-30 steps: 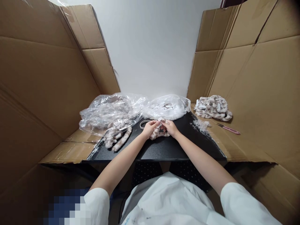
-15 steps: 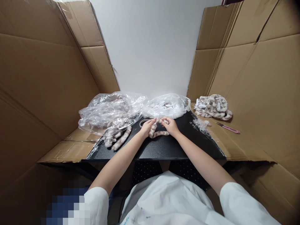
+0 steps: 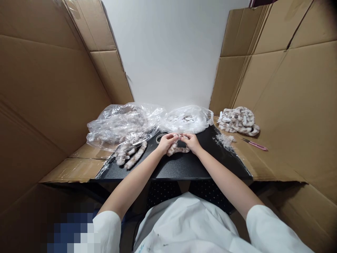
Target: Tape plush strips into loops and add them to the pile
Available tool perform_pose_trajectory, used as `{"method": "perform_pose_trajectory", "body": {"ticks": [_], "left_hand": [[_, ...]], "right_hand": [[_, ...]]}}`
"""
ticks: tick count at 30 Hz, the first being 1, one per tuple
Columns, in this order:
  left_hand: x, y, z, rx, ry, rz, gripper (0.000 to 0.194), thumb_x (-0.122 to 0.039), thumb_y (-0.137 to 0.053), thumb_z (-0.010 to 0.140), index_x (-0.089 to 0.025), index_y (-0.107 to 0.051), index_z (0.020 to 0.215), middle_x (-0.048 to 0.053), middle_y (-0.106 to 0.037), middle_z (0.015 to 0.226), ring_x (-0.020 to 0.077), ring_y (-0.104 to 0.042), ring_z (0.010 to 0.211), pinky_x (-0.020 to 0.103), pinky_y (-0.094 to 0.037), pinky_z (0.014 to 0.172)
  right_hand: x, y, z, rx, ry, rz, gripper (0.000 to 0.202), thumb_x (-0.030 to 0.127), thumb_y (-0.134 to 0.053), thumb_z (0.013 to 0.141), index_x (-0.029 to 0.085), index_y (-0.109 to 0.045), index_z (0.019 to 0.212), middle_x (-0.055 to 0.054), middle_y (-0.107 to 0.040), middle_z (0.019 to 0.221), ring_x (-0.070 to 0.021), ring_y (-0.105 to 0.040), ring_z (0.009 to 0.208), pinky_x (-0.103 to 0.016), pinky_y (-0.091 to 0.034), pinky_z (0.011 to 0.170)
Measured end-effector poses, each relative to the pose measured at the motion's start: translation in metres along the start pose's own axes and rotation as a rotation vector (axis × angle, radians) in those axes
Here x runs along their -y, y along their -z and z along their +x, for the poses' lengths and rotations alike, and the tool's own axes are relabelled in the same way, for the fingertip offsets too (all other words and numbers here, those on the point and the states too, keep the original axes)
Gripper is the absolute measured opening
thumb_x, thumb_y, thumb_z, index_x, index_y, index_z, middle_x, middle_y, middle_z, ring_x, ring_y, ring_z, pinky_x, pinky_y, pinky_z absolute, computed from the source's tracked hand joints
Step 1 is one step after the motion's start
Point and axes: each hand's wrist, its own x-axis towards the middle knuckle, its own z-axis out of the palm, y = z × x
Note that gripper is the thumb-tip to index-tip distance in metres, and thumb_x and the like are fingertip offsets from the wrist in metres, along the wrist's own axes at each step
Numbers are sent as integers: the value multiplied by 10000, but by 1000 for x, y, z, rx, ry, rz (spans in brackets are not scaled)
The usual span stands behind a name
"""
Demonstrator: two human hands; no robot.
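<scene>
White shirt (image 3: 188, 219) at bottom ctr, then black counter (image 3: 181, 170). Loose fuzzy pcs (image 3: 135, 156) w/ pale tabs lie left of ctr on it, partly by the L bag's mouth.

Fuzzy band (image 3: 179, 150) is mid-frame, on/just over the counter btwn both hands. Left hand (image 3: 168, 141): grip closed to a pinch, fingertips on the band's upper L part. Right hand (image 3: 190, 141): same, pinched at the upper R part, tips nearly meeting the left's; small pale bit there, too tiny to ID. Band is bent to a loop, so no single long axis; its lower run goes approx L–R, the L side bends up & away to the fingers. Ends hidden, can't tell which way they point.

Thin ring (image 3: 157, 138) just L of left hand. Right of ctr: fluff (image 3: 225, 141), pink snips (image 3: 255, 144), then stack (image 3: 238, 123) of tabbed fuzzy loops on cardboard. L bag (image 3: 113, 123) w/ more fuzzy pcs, R bag (image 3: 168, 121) w/ pale bits, both toward the wall (image 3: 171, 52).

Progress: prob. midway; stack looks done, band in work, loose pcs + L bag's contents prob. left. Exact count n/a.
</scene>
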Motion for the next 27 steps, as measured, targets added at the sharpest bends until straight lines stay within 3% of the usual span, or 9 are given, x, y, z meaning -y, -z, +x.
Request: {"method": "perform_pose_trajectory", "body": {"ticks": [4, 8, 16, 20, 22, 27], "left_hand": [[-1, 0, 2, -35, -53, 23, 408, -348, -896, 469, -174, -737, 801, 32, -725, 756, 135, -652, 666, 239, -513, 659], [1, 2, 4, -88, -99, -1, 416, -349, -896, 464, -175, -730, 803, 29, -724, 770, 150, -658, 697, 249, -511, 673], [0, -2, -2, -4, -89, 88, 434, -431, -882, 490, -159, -751, 802, 59, -727, 800, 145, -644, 712, 260, -508, 718], [-3, -1, -1, -1, -76, 77, 513, -531, -831, 537, -160, -758, 884, 48, -723, 832, 135, -622, 727, 247, -483, 703], [-4, 3, 3, -59, -109, 108, 549, -562, -815, 537, -145, -758, 889, 25, -701, 763, 120, -588, 673, 233, -456, 654], [-13, 23, 17, -234, -221, 130, 582, -640, -722, 622, -125, -737, 895, -4, -620, 639, 107, -525, 614, 225, -397, 591]], "right_hand": [[6, -1, -1, -32, 4, 44, 356, 400, -789, 557, 197, -701, 836, -32, -723, 844, -186, -659, 782, -326, -525, 767], [9, 0, -1, -38, -65, 86, 335, 410, -802, 547, 199, -674, 773, -10, -693, 747, -153, -622, 647, -304, -535, 660], [7, -2, -2, 18, -127, 129, 369, 415, -836, 504, 192, -687, 756, -10, -699, 717, -153, -620, 634, -290, -515, 630], [8, -2, 0, -33, -194, 236, 431, 409, -862, 468, 190, -652, 773, 13, -690, 750, -118, -619, 652, -254, -514, 640], [9, -2, 1, -15, -243, 251, 442, 412, -869, 464, 184, -636, 763, 22, -675, 712, -95, -589, 590, -226, -492, 577], [12, 3, 0, 188, -414, 163, 359, 404, -831, 581, 173, -593, 719, 73, -522, 495, -42, -408, 399, -180, -330, 407]]}}
